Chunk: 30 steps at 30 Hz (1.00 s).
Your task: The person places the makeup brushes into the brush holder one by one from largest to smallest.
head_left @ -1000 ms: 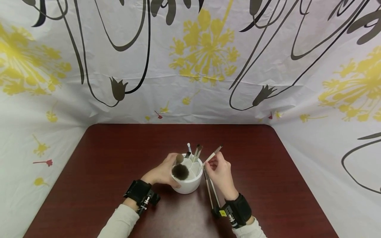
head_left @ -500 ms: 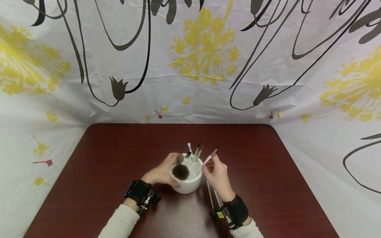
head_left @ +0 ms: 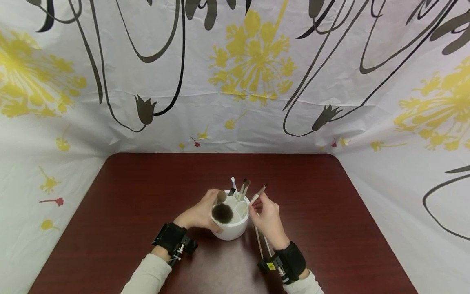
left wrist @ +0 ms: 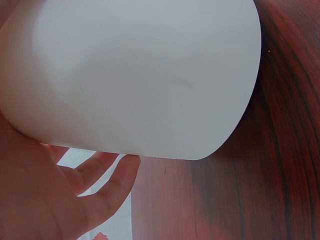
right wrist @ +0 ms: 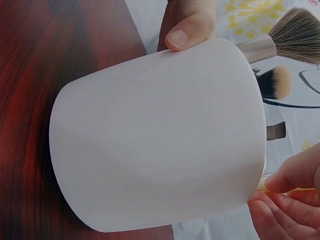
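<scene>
My left hand [head_left: 200, 212] grips the white brush holder [head_left: 231, 232] from its left side, thumb toward the front. In the right wrist view that thumb presses the holder's white wall [right wrist: 160, 135]. Inside the divided holder stand a big fluffy makeup brush [head_left: 222, 213], a rounder tan-tipped brush [head_left: 221, 197] and several slim brushes at the back. At the holder's right rim, my right hand [head_left: 269, 218] pinches a slim makeup brush [head_left: 261, 190] by its pale handle, dark bristles up and leaning right. Its lower end is hidden behind the fingers and rim.
Two thin brushes [head_left: 259, 241] lie on the dark red table [head_left: 165, 175] under the right wrist, partly covered by the wrist camera [head_left: 290, 261]. A patterned white cloth [head_left: 235, 122] hangs behind the table.
My right hand has shifted slightly left and down to the holder's rim, lowering the pinched makeup brush with it. My left hand keeps its grip and the holder stays in place.
</scene>
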{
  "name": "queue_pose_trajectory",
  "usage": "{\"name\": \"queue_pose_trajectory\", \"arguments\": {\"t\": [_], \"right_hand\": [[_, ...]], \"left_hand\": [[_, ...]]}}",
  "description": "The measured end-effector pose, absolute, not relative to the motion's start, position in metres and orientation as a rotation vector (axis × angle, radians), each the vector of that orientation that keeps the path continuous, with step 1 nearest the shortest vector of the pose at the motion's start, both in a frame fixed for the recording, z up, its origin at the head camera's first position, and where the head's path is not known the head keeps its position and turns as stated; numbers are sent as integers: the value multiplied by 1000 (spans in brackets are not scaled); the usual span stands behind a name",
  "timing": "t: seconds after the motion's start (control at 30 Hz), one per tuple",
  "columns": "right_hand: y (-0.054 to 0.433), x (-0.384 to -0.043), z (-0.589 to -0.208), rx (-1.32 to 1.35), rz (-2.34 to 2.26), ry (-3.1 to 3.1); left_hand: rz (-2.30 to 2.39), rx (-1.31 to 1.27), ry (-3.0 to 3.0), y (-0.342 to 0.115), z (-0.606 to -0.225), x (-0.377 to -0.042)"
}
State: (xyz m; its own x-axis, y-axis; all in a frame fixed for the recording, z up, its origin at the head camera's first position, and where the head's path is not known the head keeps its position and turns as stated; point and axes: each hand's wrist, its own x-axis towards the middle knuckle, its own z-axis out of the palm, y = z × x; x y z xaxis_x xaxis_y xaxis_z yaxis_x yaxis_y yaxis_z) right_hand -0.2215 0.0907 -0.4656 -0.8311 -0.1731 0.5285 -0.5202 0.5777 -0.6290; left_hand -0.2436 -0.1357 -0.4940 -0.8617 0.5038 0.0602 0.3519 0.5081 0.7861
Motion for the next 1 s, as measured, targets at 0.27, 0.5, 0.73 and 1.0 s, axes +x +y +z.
{"name": "queue_pose_trajectory", "arguments": {"t": [0.27, 0.5, 0.73, 1.0], "right_hand": [[90, -221, -465, 550, 1175, -2409], [90, -220, -465, 546, 1195, -2414], [92, -220, -467, 557, 1208, -2427], [100, -218, -462, 477, 1294, -2442]], "left_hand": [[1290, 735, 2569, -136, -491, -243], [1279, 722, 2556, -136, -492, -243], [1261, 695, 2561, -134, -492, -241], [1243, 706, 2586, -134, -493, -243]]}}
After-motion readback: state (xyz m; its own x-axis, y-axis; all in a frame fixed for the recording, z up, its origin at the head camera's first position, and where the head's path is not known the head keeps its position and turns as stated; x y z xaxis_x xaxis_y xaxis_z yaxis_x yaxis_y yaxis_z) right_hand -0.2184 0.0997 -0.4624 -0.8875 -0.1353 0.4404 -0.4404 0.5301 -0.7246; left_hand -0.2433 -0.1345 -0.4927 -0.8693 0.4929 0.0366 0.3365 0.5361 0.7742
